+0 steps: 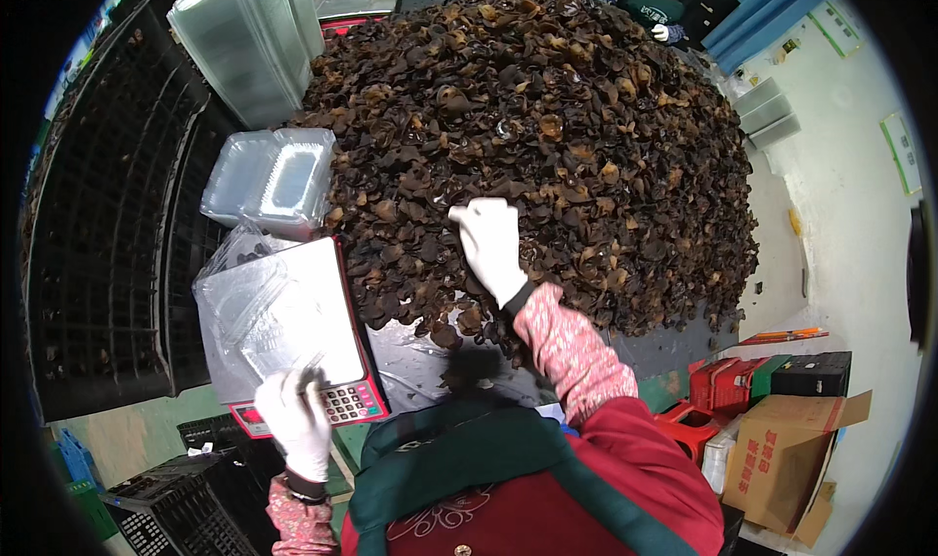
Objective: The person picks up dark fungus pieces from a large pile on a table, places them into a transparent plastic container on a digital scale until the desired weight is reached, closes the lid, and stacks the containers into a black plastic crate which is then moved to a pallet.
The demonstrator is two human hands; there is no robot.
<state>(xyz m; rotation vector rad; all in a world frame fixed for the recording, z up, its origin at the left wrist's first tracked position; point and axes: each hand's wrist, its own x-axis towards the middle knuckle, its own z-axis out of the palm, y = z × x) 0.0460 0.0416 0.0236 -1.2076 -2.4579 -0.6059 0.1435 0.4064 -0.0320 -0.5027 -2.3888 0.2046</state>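
A large heap of dark brown wood-ear mushrooms point(542, 145) covers most of the worktable before me. My right hand point(489, 244), in a white glove, is at the near part of the heap with its fingers curled; whether they grip a piece is hidden. To the left lies a red-framed digital scale point(352, 403) with a white platform. A clear plastic clamshell container point(249, 321) rests tilted on it, with a few dark pieces showing near its far corner. My left hand point(294, 413), also gloved, is over the scale's front edge beside the keypad; its grip is unclear.
Nested clear containers point(267, 178) and tall stacks of clear plastic trays point(242, 50) stand behind the scale. Black crates point(110, 211) line the left side. At right are a cardboard box point(780, 461) and red baskets point(722, 384). A co-worker point(659, 6) stands across the heap.
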